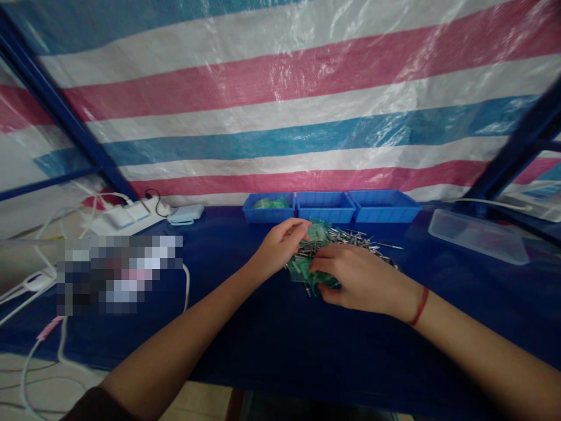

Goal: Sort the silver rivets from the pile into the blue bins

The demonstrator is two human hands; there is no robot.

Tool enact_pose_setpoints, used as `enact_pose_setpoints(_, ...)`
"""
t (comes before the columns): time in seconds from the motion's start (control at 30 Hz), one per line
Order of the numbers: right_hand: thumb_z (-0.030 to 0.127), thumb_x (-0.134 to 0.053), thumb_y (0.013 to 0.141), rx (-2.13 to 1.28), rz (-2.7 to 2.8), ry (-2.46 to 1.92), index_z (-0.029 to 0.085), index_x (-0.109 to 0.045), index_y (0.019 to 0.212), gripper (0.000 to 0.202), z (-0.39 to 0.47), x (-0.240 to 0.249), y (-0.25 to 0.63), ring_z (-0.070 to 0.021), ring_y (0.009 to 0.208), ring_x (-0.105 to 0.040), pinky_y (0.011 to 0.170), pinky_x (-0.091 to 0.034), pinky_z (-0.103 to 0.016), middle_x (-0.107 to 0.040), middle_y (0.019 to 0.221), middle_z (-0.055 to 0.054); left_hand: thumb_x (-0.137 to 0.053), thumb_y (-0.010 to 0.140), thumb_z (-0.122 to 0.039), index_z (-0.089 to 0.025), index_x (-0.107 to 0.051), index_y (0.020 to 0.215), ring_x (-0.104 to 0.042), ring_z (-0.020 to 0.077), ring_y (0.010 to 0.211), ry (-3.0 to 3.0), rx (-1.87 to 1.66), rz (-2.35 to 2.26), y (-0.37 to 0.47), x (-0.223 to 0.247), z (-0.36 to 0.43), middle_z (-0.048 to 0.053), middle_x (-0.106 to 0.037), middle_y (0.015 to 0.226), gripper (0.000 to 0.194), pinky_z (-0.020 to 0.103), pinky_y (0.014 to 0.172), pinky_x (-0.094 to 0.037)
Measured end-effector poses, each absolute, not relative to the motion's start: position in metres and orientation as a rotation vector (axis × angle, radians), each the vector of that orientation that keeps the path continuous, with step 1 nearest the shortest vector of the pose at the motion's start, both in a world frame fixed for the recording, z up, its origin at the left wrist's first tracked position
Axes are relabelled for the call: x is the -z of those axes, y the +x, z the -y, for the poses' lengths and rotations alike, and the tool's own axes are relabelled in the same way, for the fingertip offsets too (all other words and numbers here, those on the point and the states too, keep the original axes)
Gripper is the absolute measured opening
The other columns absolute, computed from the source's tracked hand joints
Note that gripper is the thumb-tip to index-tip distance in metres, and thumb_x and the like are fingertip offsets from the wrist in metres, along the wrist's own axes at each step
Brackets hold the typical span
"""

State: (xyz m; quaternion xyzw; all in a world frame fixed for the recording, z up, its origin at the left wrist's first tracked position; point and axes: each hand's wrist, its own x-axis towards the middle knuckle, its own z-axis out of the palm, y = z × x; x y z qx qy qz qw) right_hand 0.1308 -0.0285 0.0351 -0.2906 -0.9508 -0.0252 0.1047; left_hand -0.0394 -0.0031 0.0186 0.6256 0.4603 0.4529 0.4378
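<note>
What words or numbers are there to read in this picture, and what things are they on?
None that I can read.
Green packets by the hands: too small and blurred to tell if anything is printed.
Three blue bins: no writing I can make out.
White power strip: any marks are too small to read.
Pixelated patch on the left: whatever's there is hidden.

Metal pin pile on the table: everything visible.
The metal pin pile is a loose heap of thin, silvery, metallic-looking rods pointing many ways, strays at its edges. It lies on the blue tabletop before the blue bins, among green packets. The right hand covers part; the left hand is at its edge.
</note>
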Motion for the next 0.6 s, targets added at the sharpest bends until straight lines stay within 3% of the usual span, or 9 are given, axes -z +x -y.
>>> enact_pose_setpoints(0.2, 0.019, -0.062, 0.073, 0.044, 2.801, -0.879, 0.016, -0.066, 0.086, 0.014, 0.028, -0.03, 0.128, -0.0201, 0.079, -0.061, 0.072, -0.044, -0.032, -0.066, 0.084, -0.007, -0.047, 0.086, -0.031, -0.015, -0.062, 0.095, -0.043, 0.0064, 0.052, 1.575, -1.083, -1.148, -0.039, -0.019, 0.003, 0.001, -0.059, 0.078, 0.023, 0.02, 0.05, -0.033)
enact_pose_setpoints(0.43, 0.016, -0.055, 0.08, 0.196, 2.815, -0.811, 0.015, -0.062, 0.07, 0.012, 0.028, -0.023, 0.123, -0.0188, 0.071, -0.058, 0.067, -0.042, -0.031, -0.063, 0.072, -0.006, -0.047, 0.086, -0.029, -0.015, -0.063, 0.091, -0.041, 0.0063, 0.051, 1.588, -1.087, -1.146, -0.038, -0.02, 0.006, 0.001, -0.057, 0.076, 0.022, 0.02, 0.049, -0.031)
enact_pose_setpoints(0.6, 0.015, -0.049, 0.082, 0.006, 2.627, -0.884, 0.016, -0.064, 0.076, 0.016, 0.024, -0.029, 0.127, -0.0186, 0.075, -0.059, 0.07, -0.044, -0.031, -0.065, 0.077, -0.006, -0.037, 0.091, -0.041, -0.015, -0.062, 0.097, -0.041, 0.0061, 0.049, 1.542, -1.159, -1.134, -0.039, -0.019, 0.003, 0.002, -0.057, 0.078, 0.036, 0.021, 0.049, -0.033)
